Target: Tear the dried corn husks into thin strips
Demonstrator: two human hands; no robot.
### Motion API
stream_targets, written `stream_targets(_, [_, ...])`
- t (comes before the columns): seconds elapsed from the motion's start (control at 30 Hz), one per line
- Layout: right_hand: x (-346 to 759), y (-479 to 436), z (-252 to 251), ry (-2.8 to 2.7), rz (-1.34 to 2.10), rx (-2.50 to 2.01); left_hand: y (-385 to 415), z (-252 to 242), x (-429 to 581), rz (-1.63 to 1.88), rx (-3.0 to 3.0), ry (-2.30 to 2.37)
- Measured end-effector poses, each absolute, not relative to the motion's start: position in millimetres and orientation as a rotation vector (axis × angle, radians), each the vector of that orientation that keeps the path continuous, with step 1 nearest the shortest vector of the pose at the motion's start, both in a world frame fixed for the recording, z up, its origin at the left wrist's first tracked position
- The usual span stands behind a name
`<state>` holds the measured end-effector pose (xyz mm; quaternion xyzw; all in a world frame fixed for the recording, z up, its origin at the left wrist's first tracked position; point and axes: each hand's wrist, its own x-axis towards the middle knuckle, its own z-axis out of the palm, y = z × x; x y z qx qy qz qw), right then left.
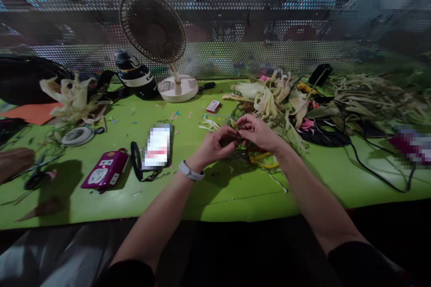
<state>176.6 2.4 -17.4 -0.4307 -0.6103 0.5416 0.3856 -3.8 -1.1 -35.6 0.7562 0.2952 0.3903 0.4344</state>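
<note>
My left hand (pixel 215 144), with a pale watch on the wrist, is closed near the middle of the green table. Its fingertips meet those of my right hand (pixel 258 132), also closed. Between them is a small piece of dry plant material, partly hidden by the fingers. Just behind my hands lies a heap of pale dried husks (pixel 266 101). Yellow-handled scissors or a similar yellow tool (pixel 267 161) lies below my right hand, partly covered by it.
A fan (pixel 178 89), a dark bottle (pixel 139 78) and a small red-white box (pixel 213 106) stand or lie behind. Left are a phone (pixel 157 145), a purple power block (pixel 106 170) and another person's hand (pixel 16 163). Black cables (pixel 367 170) run along the right.
</note>
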Motion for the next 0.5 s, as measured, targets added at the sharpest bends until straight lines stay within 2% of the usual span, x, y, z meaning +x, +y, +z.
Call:
stream_targets(0.23, [175.1, 1.5, -13.8, -1.506, 1.43, -1.122, 2.6, -35.1, -6.6, 0.989, 2.073, 0.775])
stream_targets(0.5, [173.9, 4.4, -17.3, -1.507, 1.34, -1.177, 10.8, -43.8, -5.8, 1.063, 2.218, 0.747])
